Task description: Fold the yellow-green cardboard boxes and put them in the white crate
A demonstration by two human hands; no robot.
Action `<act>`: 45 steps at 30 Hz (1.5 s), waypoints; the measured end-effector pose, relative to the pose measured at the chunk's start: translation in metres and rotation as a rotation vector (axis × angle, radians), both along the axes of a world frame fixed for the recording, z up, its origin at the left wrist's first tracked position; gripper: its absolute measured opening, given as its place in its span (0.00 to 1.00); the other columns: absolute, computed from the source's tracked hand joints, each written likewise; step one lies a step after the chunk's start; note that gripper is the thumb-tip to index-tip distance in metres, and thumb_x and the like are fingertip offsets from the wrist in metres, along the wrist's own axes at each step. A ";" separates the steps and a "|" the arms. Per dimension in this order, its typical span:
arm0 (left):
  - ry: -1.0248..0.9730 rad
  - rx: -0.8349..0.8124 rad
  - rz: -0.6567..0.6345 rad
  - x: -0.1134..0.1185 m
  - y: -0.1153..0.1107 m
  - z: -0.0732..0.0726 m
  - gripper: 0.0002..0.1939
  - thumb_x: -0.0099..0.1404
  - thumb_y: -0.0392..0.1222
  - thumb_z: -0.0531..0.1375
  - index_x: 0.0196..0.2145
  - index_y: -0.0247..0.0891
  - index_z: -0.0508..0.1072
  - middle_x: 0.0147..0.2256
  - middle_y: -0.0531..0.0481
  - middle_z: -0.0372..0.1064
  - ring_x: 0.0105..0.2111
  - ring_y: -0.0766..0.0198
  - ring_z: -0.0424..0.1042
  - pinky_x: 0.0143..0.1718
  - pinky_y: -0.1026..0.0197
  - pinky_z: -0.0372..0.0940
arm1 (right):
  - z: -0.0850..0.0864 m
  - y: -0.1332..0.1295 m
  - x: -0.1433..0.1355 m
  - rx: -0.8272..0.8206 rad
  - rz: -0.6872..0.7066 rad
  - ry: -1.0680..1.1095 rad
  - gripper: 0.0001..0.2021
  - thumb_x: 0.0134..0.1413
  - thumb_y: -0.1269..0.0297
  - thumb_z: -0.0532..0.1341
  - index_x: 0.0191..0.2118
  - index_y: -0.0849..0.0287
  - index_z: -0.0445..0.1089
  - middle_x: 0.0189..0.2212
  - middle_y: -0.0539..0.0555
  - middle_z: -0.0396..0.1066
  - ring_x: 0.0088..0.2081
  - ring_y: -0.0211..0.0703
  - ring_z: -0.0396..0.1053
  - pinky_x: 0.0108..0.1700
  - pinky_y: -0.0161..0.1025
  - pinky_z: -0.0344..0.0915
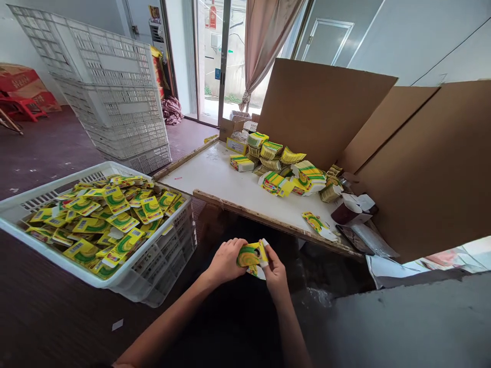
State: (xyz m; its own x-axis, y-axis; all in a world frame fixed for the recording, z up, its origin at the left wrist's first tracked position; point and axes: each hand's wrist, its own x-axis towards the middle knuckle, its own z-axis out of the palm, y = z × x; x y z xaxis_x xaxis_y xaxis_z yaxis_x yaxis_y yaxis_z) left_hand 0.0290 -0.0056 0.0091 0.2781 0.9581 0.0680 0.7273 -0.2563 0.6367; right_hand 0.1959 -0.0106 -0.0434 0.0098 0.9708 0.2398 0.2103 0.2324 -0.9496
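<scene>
Between my two hands, over my lap, is a small yellow and green box (250, 255) with white flaps. My left hand (229, 259) is wrapped round its left side. At its right end, the fingers of my right hand (274, 270) pinch a flap. Beyond them, a white table (215, 176) bears a flat yellow box (315, 223) near its front edge and piles of flattened boxes (309, 176) farther back. To the left stands a white crate (126, 281) filled with many yellow boxes (116, 199).
Tall stacked white crates (126, 94) stand at the back left. Brown cardboard sheets (322, 107) rise behind the table. At its right end are a dark red cup (346, 211) and a dark flat device (355, 240). A wooden strip (249, 208) edges the table's front.
</scene>
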 end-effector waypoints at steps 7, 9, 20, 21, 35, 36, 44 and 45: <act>-0.016 -0.018 0.008 -0.007 0.000 0.004 0.21 0.48 0.40 0.63 0.41 0.41 0.67 0.41 0.49 0.71 0.41 0.55 0.71 0.42 0.57 0.64 | 0.006 0.000 0.004 0.223 0.139 -0.306 0.17 0.62 0.53 0.52 0.50 0.51 0.72 0.53 0.57 0.68 0.53 0.52 0.67 0.52 0.49 0.69; -0.026 -0.012 0.004 -0.007 0.001 0.005 0.20 0.49 0.40 0.63 0.41 0.40 0.67 0.41 0.49 0.72 0.41 0.56 0.71 0.42 0.58 0.65 | 0.005 0.000 0.004 0.247 0.173 -0.320 0.16 0.63 0.55 0.50 0.46 0.50 0.74 0.53 0.57 0.68 0.51 0.51 0.69 0.49 0.47 0.70; 0.051 0.005 -0.087 -0.009 0.008 0.010 0.23 0.48 0.40 0.63 0.45 0.40 0.67 0.43 0.47 0.71 0.43 0.54 0.71 0.43 0.56 0.65 | 0.005 -0.004 -0.004 0.270 0.121 -0.276 0.22 0.63 0.61 0.52 0.62 0.47 0.56 0.65 0.55 0.48 0.63 0.52 0.53 0.56 0.49 0.65; 0.053 -0.003 -0.090 -0.009 0.008 0.009 0.23 0.48 0.40 0.62 0.45 0.40 0.67 0.43 0.46 0.71 0.43 0.54 0.71 0.43 0.56 0.65 | 0.006 -0.004 -0.003 0.266 0.127 -0.269 0.23 0.62 0.62 0.53 0.62 0.48 0.57 0.65 0.56 0.50 0.62 0.52 0.54 0.56 0.49 0.65; 0.159 -0.099 -0.151 -0.018 0.007 0.009 0.23 0.46 0.42 0.64 0.42 0.40 0.70 0.41 0.48 0.73 0.42 0.54 0.72 0.41 0.58 0.65 | 0.027 -0.004 0.013 -0.134 0.527 -0.372 0.19 0.59 0.58 0.55 0.55 0.51 0.68 0.65 0.59 0.48 0.64 0.56 0.49 0.62 0.57 0.49; 0.183 -0.098 -0.139 -0.016 0.006 0.009 0.22 0.47 0.41 0.63 0.42 0.40 0.69 0.41 0.47 0.73 0.42 0.53 0.72 0.41 0.58 0.65 | 0.029 -0.005 0.012 -0.157 0.540 -0.386 0.21 0.59 0.60 0.54 0.57 0.51 0.65 0.66 0.59 0.44 0.65 0.56 0.47 0.63 0.58 0.47; 0.169 -0.087 -0.055 -0.006 0.001 0.009 0.21 0.49 0.39 0.62 0.43 0.40 0.68 0.42 0.46 0.71 0.43 0.55 0.71 0.43 0.58 0.65 | 0.011 0.005 -0.001 -0.109 0.289 -0.204 0.23 0.50 0.59 0.62 0.54 0.50 0.69 0.63 0.58 0.52 0.61 0.56 0.55 0.60 0.54 0.56; 0.161 -0.082 -0.049 -0.007 0.001 0.008 0.21 0.49 0.39 0.62 0.43 0.40 0.68 0.42 0.46 0.71 0.43 0.54 0.71 0.42 0.57 0.65 | 0.009 0.006 -0.002 -0.097 0.271 -0.171 0.25 0.48 0.59 0.64 0.55 0.50 0.67 0.62 0.57 0.55 0.61 0.56 0.57 0.60 0.54 0.57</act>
State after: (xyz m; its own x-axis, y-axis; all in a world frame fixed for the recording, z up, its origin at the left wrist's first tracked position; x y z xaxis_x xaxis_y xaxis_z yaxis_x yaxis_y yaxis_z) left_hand 0.0225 -0.0042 0.0175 0.3259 0.9436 -0.0593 0.8095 -0.2461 0.5330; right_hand 0.1942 -0.0049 -0.0340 -0.2841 0.9510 0.1217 0.3116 0.2116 -0.9264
